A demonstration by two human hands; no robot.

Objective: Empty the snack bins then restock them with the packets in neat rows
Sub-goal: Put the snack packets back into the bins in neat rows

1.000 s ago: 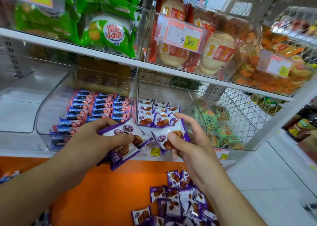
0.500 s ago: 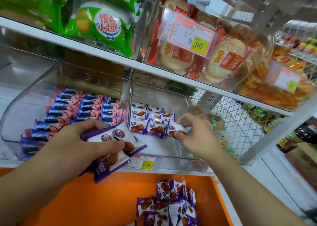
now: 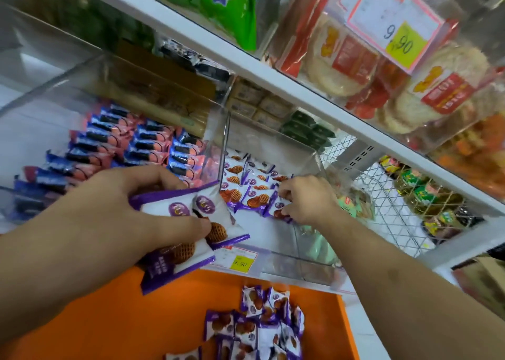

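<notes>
Clamped between the thumb and curled fingers of my left hand (image 3: 131, 212) is a small stack of purple-and-white foil snack packets printed with round waffle biscuits (image 3: 191, 228). Their long axis slants from upper right down to lower left, the purple end seams pointing toward the bin above and the orange shelf below. I hold them just in front of the front edge of the clear plastic bin (image 3: 300, 253).

With my right hand (image 3: 306, 201) inside that bin, the fingertips (image 3: 284, 211) pinch one purple-and-white packet (image 3: 277, 209) at the right end of the front row, near the bin's right wall. It lies nearly flat, its long axis running front to back like its neighbours. The rows of matching packets (image 3: 246, 184) fill the rear of the bin floor; the front part of the floor is bare.

A loose heap of the same packets (image 3: 254, 329) lies on the orange shelf surface (image 3: 109, 318), toward its right edge. In the clear bin to the left stand rows of blue-and-pink wrapped snacks (image 3: 123, 146). A yellow price tag (image 3: 240, 261) hangs on the bin's front lip.
</notes>
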